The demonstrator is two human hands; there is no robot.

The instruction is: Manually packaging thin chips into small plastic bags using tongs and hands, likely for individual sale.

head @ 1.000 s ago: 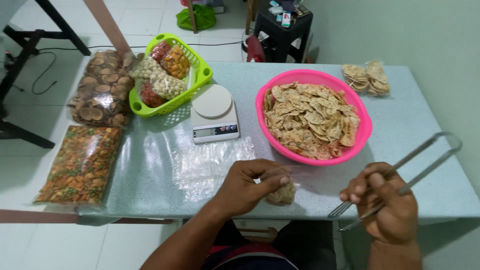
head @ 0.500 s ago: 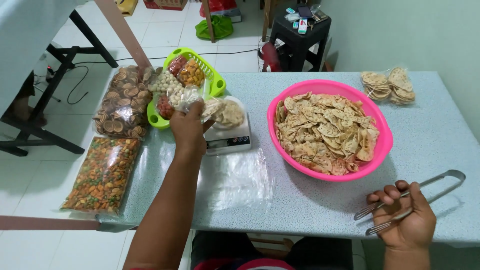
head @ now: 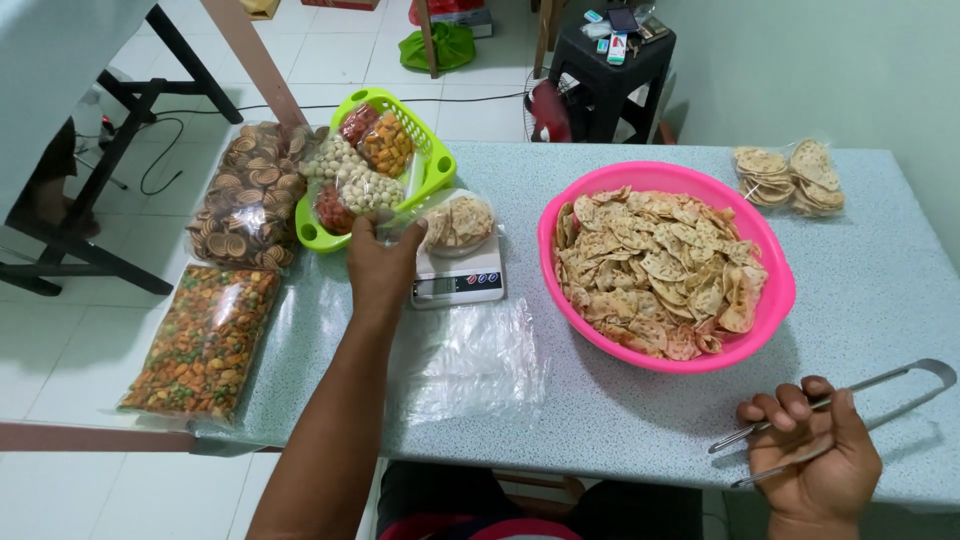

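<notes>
Left hand (head: 382, 265) apparently grips chip bag (head: 455, 222); right hand (head: 812, 455) holds tongs (head: 860, 400).

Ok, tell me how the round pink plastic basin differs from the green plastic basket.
The round pink plastic basin is larger, solid-walled and holds loose chips; the green plastic basket is rectangular, slotted and holds sealed snack bags. The left hand is beside the basket, not the basin. Both sit on the speckled table.
</notes>
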